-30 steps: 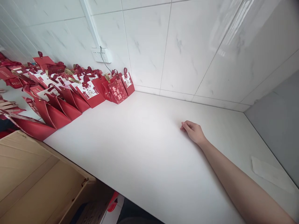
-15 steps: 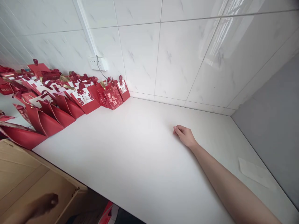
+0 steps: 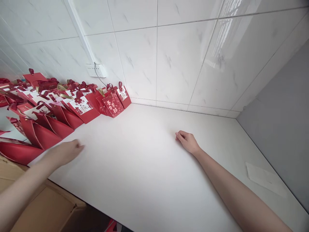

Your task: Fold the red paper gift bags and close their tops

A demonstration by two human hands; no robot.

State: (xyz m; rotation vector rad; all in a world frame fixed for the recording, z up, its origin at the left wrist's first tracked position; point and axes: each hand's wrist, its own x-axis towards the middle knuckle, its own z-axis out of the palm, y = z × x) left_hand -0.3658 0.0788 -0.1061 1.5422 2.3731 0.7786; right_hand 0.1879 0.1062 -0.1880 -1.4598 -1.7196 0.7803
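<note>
My left hand (image 3: 69,152) is over the left part of the white tabletop (image 3: 135,167), just right of the nearest red gift boxes. Its fingers are curled and a little blurred, and nothing shows in them. My right hand (image 3: 186,141) rests on the tabletop right of the middle, closed in a loose fist with no object visible. Red gift boxes (image 3: 84,108) with ribbon loops and white or patterned fronts crowd the left side of the table. The patterned red box (image 3: 113,105) stands near the wall, apart from both hands.
Below the table's left edge is an open cardboard box (image 3: 45,209). A white tiled wall (image 3: 135,64) with a power socket (image 3: 96,70) and a cable rises behind. A grey panel (image 3: 285,122) borders the right side. A pale rectangular patch (image 3: 264,178) shows on the tabletop at right.
My left hand has come up out of the cardboard box to above the tabletop's left part. My right hand stays in place on the table. The view has shifted slightly.
</note>
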